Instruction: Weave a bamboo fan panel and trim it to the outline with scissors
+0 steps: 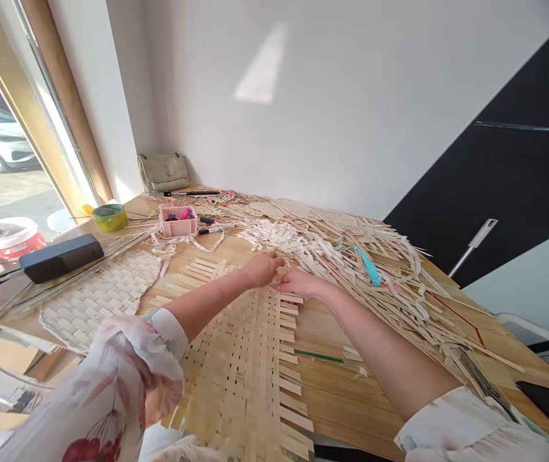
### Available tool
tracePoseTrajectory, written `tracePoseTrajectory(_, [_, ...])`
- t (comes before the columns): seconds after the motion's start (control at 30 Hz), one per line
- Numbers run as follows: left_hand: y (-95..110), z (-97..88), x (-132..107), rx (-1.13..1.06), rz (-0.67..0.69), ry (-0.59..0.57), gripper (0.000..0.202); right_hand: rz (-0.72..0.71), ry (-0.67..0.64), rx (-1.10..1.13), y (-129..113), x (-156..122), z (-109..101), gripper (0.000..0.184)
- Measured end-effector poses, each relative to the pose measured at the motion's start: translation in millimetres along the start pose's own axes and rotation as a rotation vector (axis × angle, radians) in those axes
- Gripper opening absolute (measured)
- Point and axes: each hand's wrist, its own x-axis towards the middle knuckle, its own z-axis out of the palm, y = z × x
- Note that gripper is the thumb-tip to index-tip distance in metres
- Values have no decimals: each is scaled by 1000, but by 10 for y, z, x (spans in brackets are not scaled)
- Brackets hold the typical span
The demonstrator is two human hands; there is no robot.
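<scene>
A flat woven mat point(235, 359) of pale wood or bamboo strips lies on the table before me, with loose strip ends sticking out along its edges. Both hands meet at its far right corner. My left hand point(265, 268) reaches over the mat with fingers bent and pressed together; what lies between the fingertips is hidden. Close beside it, my right hand point(297, 282) pinches the mat's edge, thumb and fingers closed by the strip ends. A thin green strip point(320, 355) rests on the table below my right forearm.
Piled strips point(390, 282) and white ribbon scraps point(278, 234) cover the table's back and right. A pink basket point(178, 226), a marker point(217, 229), green tape point(109, 218) and a handbag point(163, 173) stand behind. At left are a finished-edged woven piece point(101, 292) and a black box point(61, 258).
</scene>
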Motion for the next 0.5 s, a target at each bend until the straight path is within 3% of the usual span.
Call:
tracePoseTrajectory(0.1, [-157, -349, -94, 79, -4, -120, 31, 3, -49, -44, 0, -4, -28, 29])
tracePoseTrajectory(0.23, [-467, -699, -439, 155, -55, -224, 30, 1, -71, -76, 28, -3, -62, 30])
tracePoseTrajectory(0.33, [-618, -730, -741, 213, -94, -225, 27, 12, -60, -101, 55, -7, -67, 29])
tracePoseTrajectory(0.5, [-690, -541, -1024, 291, -60, -119, 30, 19, 57, -131, 49, -37, -13, 30])
